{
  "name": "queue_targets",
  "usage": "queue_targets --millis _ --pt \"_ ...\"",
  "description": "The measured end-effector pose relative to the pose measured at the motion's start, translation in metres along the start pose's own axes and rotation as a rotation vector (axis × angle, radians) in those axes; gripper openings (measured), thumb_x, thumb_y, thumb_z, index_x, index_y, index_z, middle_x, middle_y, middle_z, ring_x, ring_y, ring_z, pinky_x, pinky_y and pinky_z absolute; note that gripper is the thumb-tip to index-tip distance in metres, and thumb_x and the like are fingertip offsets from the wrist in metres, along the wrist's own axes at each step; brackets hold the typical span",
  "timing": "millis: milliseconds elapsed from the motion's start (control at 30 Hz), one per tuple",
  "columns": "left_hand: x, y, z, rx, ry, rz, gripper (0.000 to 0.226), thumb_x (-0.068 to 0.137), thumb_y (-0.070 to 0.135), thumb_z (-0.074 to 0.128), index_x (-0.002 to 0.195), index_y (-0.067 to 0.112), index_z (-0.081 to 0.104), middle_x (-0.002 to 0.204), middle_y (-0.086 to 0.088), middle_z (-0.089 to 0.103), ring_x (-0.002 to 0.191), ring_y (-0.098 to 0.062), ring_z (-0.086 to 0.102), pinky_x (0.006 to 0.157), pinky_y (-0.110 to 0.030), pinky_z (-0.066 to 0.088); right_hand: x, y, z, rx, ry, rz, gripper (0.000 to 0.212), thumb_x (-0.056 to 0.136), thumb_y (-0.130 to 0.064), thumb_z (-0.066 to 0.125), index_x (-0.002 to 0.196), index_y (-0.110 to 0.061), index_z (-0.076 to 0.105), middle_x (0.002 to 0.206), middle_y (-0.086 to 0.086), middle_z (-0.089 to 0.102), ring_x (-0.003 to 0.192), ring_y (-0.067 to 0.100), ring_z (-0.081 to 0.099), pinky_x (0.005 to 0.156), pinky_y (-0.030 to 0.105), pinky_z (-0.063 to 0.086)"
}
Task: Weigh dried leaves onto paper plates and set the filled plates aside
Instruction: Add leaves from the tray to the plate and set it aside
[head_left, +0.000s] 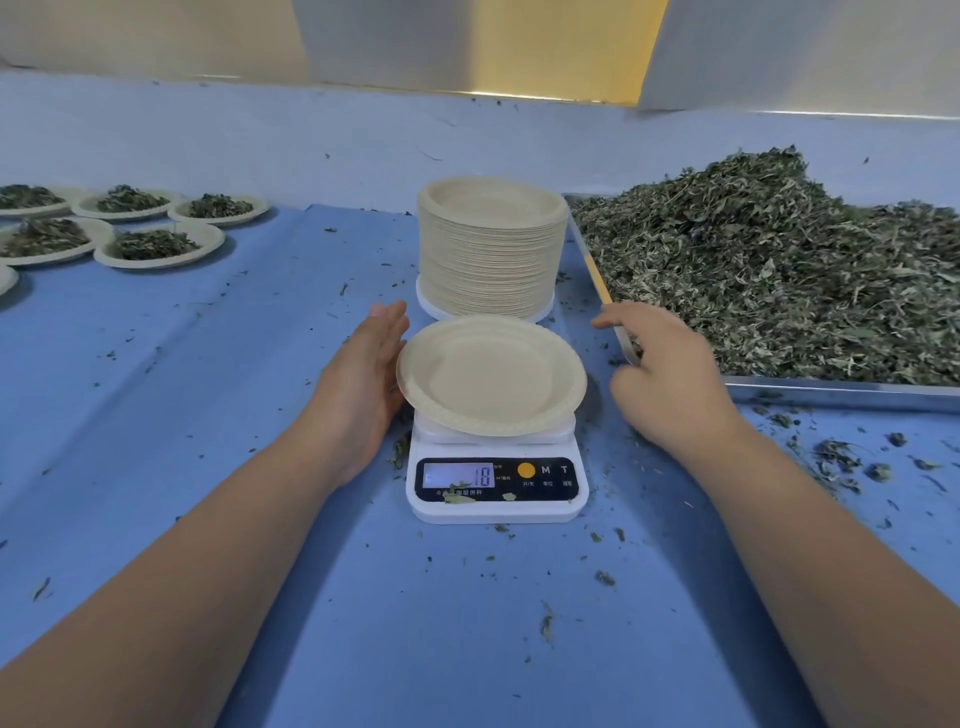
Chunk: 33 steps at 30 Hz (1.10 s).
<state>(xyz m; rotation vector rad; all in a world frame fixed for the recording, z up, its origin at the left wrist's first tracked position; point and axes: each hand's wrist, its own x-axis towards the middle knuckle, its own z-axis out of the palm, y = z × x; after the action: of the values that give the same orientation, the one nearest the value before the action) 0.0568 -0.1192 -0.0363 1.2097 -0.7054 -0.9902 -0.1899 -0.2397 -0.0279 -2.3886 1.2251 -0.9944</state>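
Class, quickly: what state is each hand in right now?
Left hand: open, flat beside the plate.
Right hand: open, loosely curled at the tray corner.

"18" on the scale (497, 480) display; "M", "T" beside it.

A blue table cover (208, 364) is speckled with dark green crumbs. At the centre the paper plate (491, 374) is plain cream. So is the stack of plates (491, 249) at 12 o'clock, finely striped by its layered rims. The scale (496, 512) is white with a black panel (550, 491), an orange button (526, 470) and a pale lit display (457, 475). At 2 o'clock the dried leaves (769, 270) are dark green and olive with straw-pale stems, in a silver-grey tray (831, 389). At 10 o'clock the filled plates (156, 244) are cream under dark green heaps.
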Motion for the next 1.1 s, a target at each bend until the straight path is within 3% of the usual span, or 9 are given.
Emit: queue_targets --millis 67,133,200,300,433,633,700,933,1100 --pt "0.0 0.001 0.001 -0.002 0.01 -0.006 0.058 0.109 0.052 0.033 0.16 0.025 0.031 0.168 0.005 0.028 0.15 -0.01 0.034 0.12 -0.035 0.031 0.001 0.0 0.001 0.044 0.057 0.07 0.052 0.083 0.002 0.05 0.126 -0.023 0.063 0.109 0.0 0.063 0.069 0.004 0.052 0.071 0.025 0.04" --pt "0.0 0.001 0.0 -0.011 0.021 -0.011 0.057 0.109 0.05 0.035 0.16 0.025 0.033 0.167 0.004 0.029 0.149 -0.011 0.036 0.121 -0.036 0.032 0.002 0.002 0.003 0.026 0.121 0.103 0.039 0.09 -0.007 0.05 0.122 -0.025 0.064 0.078 -0.003 0.054 0.05 0.005 0.044 0.055 0.024 0.034" --pt "0.0 0.001 0.0 -0.016 0.032 -0.011 0.056 0.109 0.049 0.036 0.159 0.024 0.035 0.167 0.004 0.03 0.147 -0.011 0.038 0.121 -0.037 0.032 0.002 0.003 0.004 -0.036 0.135 0.099 0.03 0.095 -0.016 0.051 0.122 -0.024 0.063 0.073 -0.003 0.05 0.053 0.007 0.045 0.052 0.025 0.031" --pt "-0.001 0.002 0.001 -0.013 0.054 -0.018 0.055 0.109 0.047 0.038 0.158 0.022 0.037 0.164 0.004 0.035 0.141 -0.01 0.046 0.119 -0.036 0.035 0.009 -0.002 0.008 -0.138 0.064 0.072 0.033 0.098 -0.024 0.05 0.131 -0.019 0.057 0.09 0.001 0.055 0.075 0.018 0.05 0.061 0.03 0.034" --pt "-0.003 0.001 0.004 0.006 0.066 -0.008 0.053 0.107 0.046 0.043 0.153 0.021 0.043 0.146 0.008 0.051 0.103 0.006 0.058 0.098 -0.025 0.043 0.042 -0.001 0.01 -0.168 -0.034 0.1 0.04 0.102 -0.032 0.045 0.137 -0.014 0.049 0.102 0.005 0.056 0.084 0.029 0.055 0.069 0.034 0.037" --pt "-0.001 0.001 0.002 -0.003 0.055 0.002 0.053 0.108 0.046 0.04 0.155 0.021 0.04 0.163 0.003 0.037 0.144 -0.01 0.042 0.122 -0.037 0.033 0.098 0.031 0.009 -0.292 -0.202 0.284 0.048 0.107 -0.04 0.03 0.122 -0.001 0.054 0.128 0.023 0.054 0.123 0.041 0.047 0.092 0.044 0.04" --pt "-0.001 0.001 0.002 -0.002 0.059 -0.006 0.054 0.107 0.047 0.041 0.155 0.021 0.041 0.163 0.003 0.039 0.142 -0.01 0.044 0.12 -0.037 0.035 0.104 0.036 0.01 -0.314 -0.307 0.324 0.052 0.108 -0.043 0.026 0.126 -0.004 0.054 0.129 0.023 0.055 0.114 0.039 0.052 0.09 0.042 0.04" --pt "0.003 -0.001 0.001 -0.007 0.052 -0.02 0.056 0.107 0.047 0.041 0.157 0.02 0.038 0.162 0.003 0.04 0.138 -0.009 0.047 0.119 -0.036 0.035 0.104 0.039 0.001 -0.433 -0.346 0.217 0.043 0.108 -0.046 0.031 0.083 -0.015 0.049 0.08 0.009 0.056 0.075 0.029 0.053 0.058 0.035 0.032" --pt "0.004 -0.003 0.0 -0.002 0.055 -0.012 0.054 0.107 0.044 0.042 0.156 0.022 0.04 0.156 0.006 0.045 0.13 -0.008 0.052 0.115 -0.034 0.039 0.086 0.039 -0.004 -0.428 -0.252 0.23 0.035 0.105 -0.045 0.041 0.099 -0.01 0.043 0.084 0.011 0.056 0.073 0.026 0.054 0.058 0.037 0.039"
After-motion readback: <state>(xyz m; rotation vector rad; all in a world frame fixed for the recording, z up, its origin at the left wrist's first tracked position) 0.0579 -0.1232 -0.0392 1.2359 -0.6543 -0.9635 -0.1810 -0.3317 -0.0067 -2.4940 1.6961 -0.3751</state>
